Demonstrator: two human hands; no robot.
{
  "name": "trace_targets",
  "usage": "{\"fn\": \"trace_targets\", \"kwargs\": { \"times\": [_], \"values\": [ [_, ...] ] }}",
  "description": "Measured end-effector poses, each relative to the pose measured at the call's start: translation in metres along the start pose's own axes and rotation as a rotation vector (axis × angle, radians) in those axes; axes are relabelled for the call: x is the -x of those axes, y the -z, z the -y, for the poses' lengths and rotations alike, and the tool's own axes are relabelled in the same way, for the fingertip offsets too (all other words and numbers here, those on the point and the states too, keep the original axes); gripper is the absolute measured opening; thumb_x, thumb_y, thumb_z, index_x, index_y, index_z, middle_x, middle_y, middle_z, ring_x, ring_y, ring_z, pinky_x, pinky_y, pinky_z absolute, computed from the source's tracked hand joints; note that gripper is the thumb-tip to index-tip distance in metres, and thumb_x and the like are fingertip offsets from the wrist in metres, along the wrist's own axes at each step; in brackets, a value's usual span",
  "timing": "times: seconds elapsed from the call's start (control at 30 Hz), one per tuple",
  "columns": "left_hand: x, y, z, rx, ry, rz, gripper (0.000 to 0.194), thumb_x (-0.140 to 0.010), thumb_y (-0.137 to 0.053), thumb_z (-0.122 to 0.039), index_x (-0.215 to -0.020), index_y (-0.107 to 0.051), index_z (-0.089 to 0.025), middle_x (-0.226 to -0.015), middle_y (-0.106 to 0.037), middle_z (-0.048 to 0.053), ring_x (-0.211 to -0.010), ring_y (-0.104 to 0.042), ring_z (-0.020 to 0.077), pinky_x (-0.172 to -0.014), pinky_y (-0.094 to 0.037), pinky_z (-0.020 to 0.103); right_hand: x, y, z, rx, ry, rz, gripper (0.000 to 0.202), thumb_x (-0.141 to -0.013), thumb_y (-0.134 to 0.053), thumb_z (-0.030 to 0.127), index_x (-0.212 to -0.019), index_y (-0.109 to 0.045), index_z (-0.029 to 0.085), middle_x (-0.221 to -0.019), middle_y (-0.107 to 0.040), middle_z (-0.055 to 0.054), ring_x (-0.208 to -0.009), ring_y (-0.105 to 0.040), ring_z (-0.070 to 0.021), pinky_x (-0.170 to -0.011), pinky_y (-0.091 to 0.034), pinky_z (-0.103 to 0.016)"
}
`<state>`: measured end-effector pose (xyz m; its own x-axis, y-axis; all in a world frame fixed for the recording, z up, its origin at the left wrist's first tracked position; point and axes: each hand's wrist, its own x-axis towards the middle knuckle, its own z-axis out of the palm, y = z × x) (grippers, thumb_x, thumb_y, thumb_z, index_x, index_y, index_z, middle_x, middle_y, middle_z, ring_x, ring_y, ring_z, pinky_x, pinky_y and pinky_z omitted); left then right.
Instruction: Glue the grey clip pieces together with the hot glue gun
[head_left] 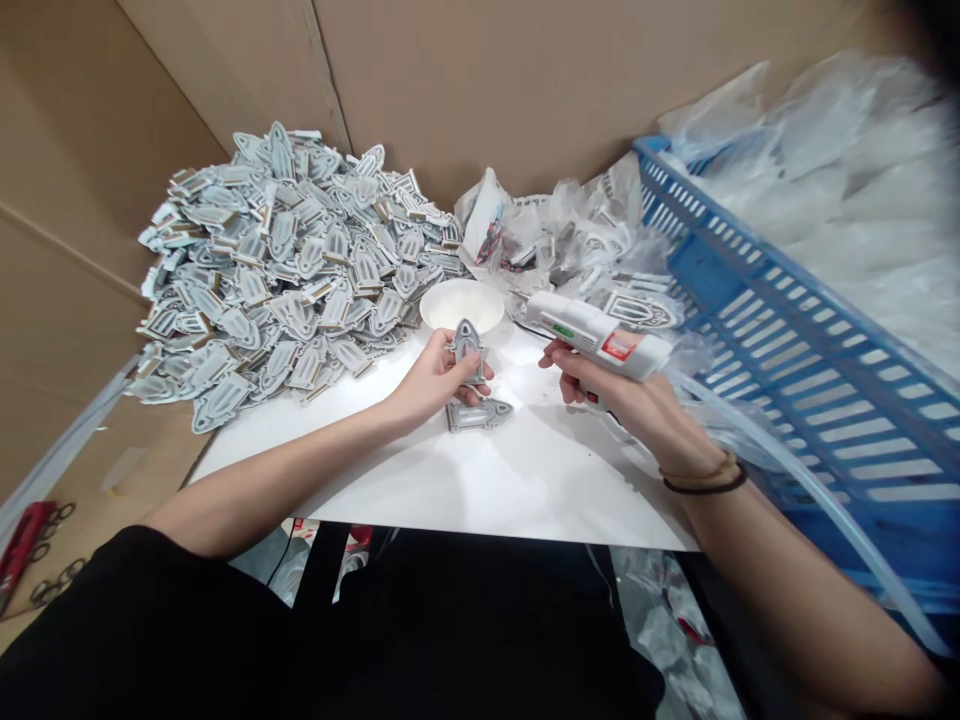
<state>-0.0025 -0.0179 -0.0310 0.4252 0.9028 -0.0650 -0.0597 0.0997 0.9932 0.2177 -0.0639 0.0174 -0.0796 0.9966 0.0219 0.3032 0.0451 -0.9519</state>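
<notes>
Between the thumb and fingers of my left hand [442, 375] is a small grey pointed plastic part [466, 345], its tip upward. A second grey part [487, 414] lies flat on the white table [525, 480], just below that hand. My right hand [600, 385] is wrapped round a white glue gun [592, 332] with a green label and a red label; its nozzle points left, toward a white bowl [463, 306]. A translucent glue stick [810, 480] runs out of the gun's rear. The gun's nozzle and the held part are apart.
A large heap of similar grey parts [300, 270] covers the table's back left. Behind the gun lie clear plastic bags [577, 225] with more parts. On the right stands a blue crate [787, 320] filled with bags. Cardboard walls [480, 90] enclose the back and left.
</notes>
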Motion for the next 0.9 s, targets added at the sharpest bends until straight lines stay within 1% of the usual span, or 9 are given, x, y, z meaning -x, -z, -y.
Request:
{"fn": "trace_targets", "kwargs": {
  "times": [0.07,0.17,0.3,0.4,0.5,0.6,0.77,0.9],
  "values": [
    [0.0,-0.001,0.0,0.008,0.0,-0.004,0.038,-0.088,-0.068,-0.044,-0.099,-0.04,-0.022,-0.087,-0.066,0.001,-0.067,-0.066,0.0133,-0.058,-0.053,0.026,0.0,-0.002,0.0,-0.005,-0.017,-0.03,0.019,-0.086,-0.066,0.041,-0.085,-0.066,0.022,-0.058,-0.057,0.002,-0.052,-0.05,-0.0123,-0.05,-0.036,-0.025],
    [0.001,-0.002,0.001,0.02,0.0,-0.019,0.029,-0.092,-0.063,-0.042,-0.096,-0.045,-0.02,-0.087,-0.068,0.003,-0.067,-0.066,0.0135,-0.059,-0.053,0.026,0.001,-0.003,-0.003,-0.006,-0.01,-0.052,0.018,-0.085,-0.065,0.041,-0.086,-0.066,0.023,-0.062,-0.061,0.001,-0.052,-0.053,-0.0127,-0.05,-0.038,-0.026],
    [0.004,-0.007,0.002,0.081,0.015,-0.063,0.017,-0.095,-0.058,-0.033,-0.096,-0.05,-0.018,-0.086,-0.071,0.005,-0.066,-0.066,0.0138,-0.058,-0.054,0.026,0.003,-0.004,-0.007,0.087,0.017,0.036,0.023,-0.086,-0.064,0.045,-0.085,-0.067,0.022,-0.058,-0.062,0.0,-0.049,-0.054,-0.0141,-0.048,-0.04,-0.027],
    [0.005,-0.01,-0.001,0.119,0.039,-0.139,0.011,-0.092,-0.061,-0.022,-0.096,-0.057,-0.013,-0.088,-0.073,0.007,-0.069,-0.068,0.0142,-0.065,-0.056,0.027,0.003,-0.004,-0.01,0.213,0.03,0.07,0.025,-0.085,-0.064,0.045,-0.076,-0.066,0.022,-0.054,-0.062,-0.001,-0.047,-0.055,-0.0151,-0.049,-0.042,-0.029],
    [0.004,-0.011,-0.004,0.161,0.072,-0.186,0.011,-0.088,-0.065,-0.018,-0.094,-0.062,-0.009,-0.092,-0.075,0.013,-0.075,-0.071,0.0166,-0.073,-0.058,0.03,0.003,-0.004,-0.015,0.319,0.076,0.093,0.03,-0.086,-0.063,0.04,-0.062,-0.06,0.022,-0.053,-0.061,-0.001,-0.047,-0.055,-0.0144,-0.051,-0.042,-0.029],
    [0.003,-0.011,-0.005,0.193,0.083,-0.175,0.012,-0.088,-0.066,-0.017,-0.094,-0.064,-0.008,-0.095,-0.076,0.015,-0.076,-0.072,0.0177,-0.072,-0.058,0.03,0.001,-0.005,-0.02,0.411,0.17,0.091,0.036,-0.088,-0.06,0.035,-0.054,-0.055,0.023,-0.052,-0.059,0.0,-0.047,-0.053,-0.0136,-0.049,-0.038,-0.029],
    [0.003,-0.008,-0.003,0.131,0.038,-0.07,0.02,-0.083,-0.074,-0.024,-0.092,-0.066,-0.008,-0.092,-0.076,0.015,-0.072,-0.072,0.0176,-0.061,-0.054,0.024,-0.003,-0.008,-0.026,0.508,0.359,0.032,0.036,-0.085,-0.059,0.031,-0.052,-0.048,0.024,-0.054,-0.055,-0.002,-0.05,-0.049,-0.0153,-0.051,-0.035,-0.031],
    [0.003,-0.006,0.0,0.114,0.024,-0.046,0.024,-0.082,-0.074,-0.027,-0.094,-0.067,-0.008,-0.092,-0.077,0.015,-0.071,-0.071,0.0166,-0.06,-0.053,0.022,-0.004,-0.01,-0.028,0.527,0.368,0.012,0.036,-0.084,-0.056,0.029,-0.051,-0.043,0.024,-0.051,-0.047,-0.001,-0.048,-0.044,-0.0142,-0.051,-0.031,-0.031]
  ]
}}
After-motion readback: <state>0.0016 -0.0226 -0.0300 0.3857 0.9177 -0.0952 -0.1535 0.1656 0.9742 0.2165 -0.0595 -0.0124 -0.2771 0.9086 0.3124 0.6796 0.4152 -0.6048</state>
